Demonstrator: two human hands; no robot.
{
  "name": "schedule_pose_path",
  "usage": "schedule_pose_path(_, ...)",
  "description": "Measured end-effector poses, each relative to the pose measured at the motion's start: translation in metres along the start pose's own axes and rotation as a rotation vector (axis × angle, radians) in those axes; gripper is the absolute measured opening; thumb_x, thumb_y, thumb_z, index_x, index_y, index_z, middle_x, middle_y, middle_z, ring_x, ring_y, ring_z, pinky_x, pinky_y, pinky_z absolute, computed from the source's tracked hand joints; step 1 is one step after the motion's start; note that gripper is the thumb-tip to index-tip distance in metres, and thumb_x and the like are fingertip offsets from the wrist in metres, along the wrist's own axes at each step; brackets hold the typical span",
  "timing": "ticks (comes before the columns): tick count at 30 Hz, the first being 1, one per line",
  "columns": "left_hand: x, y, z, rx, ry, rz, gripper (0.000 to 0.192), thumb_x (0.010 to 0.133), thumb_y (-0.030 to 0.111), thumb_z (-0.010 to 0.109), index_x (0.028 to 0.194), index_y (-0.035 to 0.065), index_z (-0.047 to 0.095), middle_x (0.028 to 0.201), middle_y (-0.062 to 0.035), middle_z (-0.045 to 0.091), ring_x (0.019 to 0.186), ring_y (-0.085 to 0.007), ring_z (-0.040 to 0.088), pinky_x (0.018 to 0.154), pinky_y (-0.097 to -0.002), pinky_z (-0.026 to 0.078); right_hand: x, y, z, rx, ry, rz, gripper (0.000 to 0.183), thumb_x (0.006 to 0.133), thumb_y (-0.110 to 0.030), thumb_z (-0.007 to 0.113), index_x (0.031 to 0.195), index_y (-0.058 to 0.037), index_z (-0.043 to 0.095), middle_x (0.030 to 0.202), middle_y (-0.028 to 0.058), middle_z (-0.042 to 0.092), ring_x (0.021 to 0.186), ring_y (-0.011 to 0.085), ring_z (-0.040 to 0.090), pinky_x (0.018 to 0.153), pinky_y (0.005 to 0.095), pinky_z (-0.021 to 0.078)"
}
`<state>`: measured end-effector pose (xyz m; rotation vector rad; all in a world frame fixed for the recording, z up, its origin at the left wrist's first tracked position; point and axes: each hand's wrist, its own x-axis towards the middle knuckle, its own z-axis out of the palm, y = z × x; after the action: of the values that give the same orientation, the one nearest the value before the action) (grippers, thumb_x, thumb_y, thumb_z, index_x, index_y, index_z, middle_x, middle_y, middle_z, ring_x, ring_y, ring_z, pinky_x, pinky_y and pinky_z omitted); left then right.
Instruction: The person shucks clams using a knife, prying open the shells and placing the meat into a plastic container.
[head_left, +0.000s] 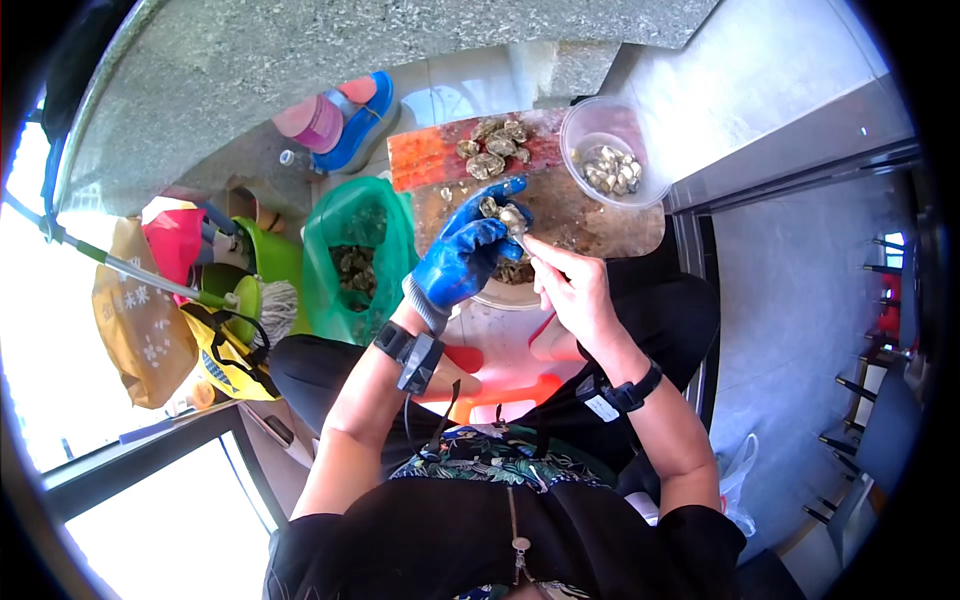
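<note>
My left hand (465, 259), in a blue rubber-coated glove with a grey knit cuff, grips an oyster (511, 217) whose pale inside faces up. In my bare right hand (566, 281) is a small tool (521, 244), its metal end touching the oyster; most of it is hidden by my fingers. Both hands are above a worn wooden board (540, 195) with a red far part. Several unopened oysters (491, 146) lie heaped at its far side. To the right, a clear plastic tub (615, 142) contains shucked oyster meat (611, 171). Beneath my hands, a pale round basin (510, 292) holds shells.
A green plastic bag (322, 247) of oysters stands left of the board. Farther left are a mop (274, 307), a lime-green bucket (281, 259) and a tan bag (142, 322). A grey stone counter (375, 45) overhangs the far side. A door track (795, 180) runs along the right.
</note>
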<state>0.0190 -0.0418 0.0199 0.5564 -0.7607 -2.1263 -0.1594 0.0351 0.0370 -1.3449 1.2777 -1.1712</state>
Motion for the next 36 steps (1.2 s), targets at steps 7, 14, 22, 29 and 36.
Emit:
schedule_pose_path(7, -0.004, -0.015, -0.007, -0.263, -0.001, 0.0, 0.065, 0.095, 0.018, 0.06, 0.153, 0.0007, 0.036, 0.119, -0.0095, 0.067, 0.107, -0.0206, 0.065, 0.091, -0.0345, 0.055, 0.007, -0.011, -0.005, -0.352, -0.204, 0.009, 0.068, 0.092, 0.002, 0.056, 0.154, -0.0112, 0.032, 0.078, 0.0254, 0.066, 0.072, 0.0441, 0.066, 0.062, 0.0542, 0.0484)
schedule_pose_path(14, -0.003, -0.02, -0.002, -0.517, -0.122, -0.055, 0.068, 0.092, 0.021, 0.061, 0.153, 0.001, 0.038, 0.122, -0.0101, 0.067, 0.105, -0.0221, 0.067, 0.088, -0.033, 0.056, 0.005, -0.014, -0.006, -0.275, -0.14, -0.083, 0.058, 0.096, 0.001, 0.049, 0.152, -0.0118, 0.039, 0.073, 0.0218, 0.066, 0.063, 0.0346, 0.068, 0.058, 0.0479, 0.0512)
schedule_pose_path(22, -0.004, -0.018, -0.004, -0.263, -0.042, -0.085, 0.068, 0.09, 0.016, 0.067, 0.152, 0.0069, 0.041, 0.122, -0.0105, 0.067, 0.102, -0.0227, 0.067, 0.08, -0.0316, 0.056, 0.024, -0.005, -0.038, 0.191, 0.22, 0.321, 0.047, 0.106, -0.008, 0.041, 0.152, -0.0086, 0.04, 0.064, 0.0025, 0.056, 0.045, 0.0091, 0.05, 0.043, 0.0241, 0.0447)
schedule_pose_path(29, -0.016, -0.009, 0.008, -0.072, 0.024, -0.079, 0.071, 0.092, 0.012, 0.068, 0.155, 0.0097, 0.038, 0.117, -0.0063, 0.067, 0.099, -0.017, 0.064, 0.082, -0.0275, 0.052, 0.003, -0.018, -0.014, -0.368, 0.062, -0.054, 0.039, 0.091, -0.001, 0.062, 0.128, -0.0114, 0.068, 0.104, 0.0136, 0.075, 0.079, 0.0263, 0.074, 0.068, 0.0343, 0.0561)
schedule_pose_path(36, -0.021, -0.004, 0.017, 0.214, 0.067, 0.0, 0.074, 0.091, 0.008, 0.07, 0.156, 0.0086, 0.036, 0.126, -0.0059, 0.063, 0.094, -0.012, 0.062, 0.078, -0.0239, 0.05, 0.0, -0.03, -0.014, -0.393, 0.028, -0.075, 0.036, 0.088, 0.0, 0.064, 0.12, -0.0131, 0.073, 0.087, 0.0118, 0.073, 0.068, 0.0261, 0.069, 0.062, 0.0354, 0.0535)
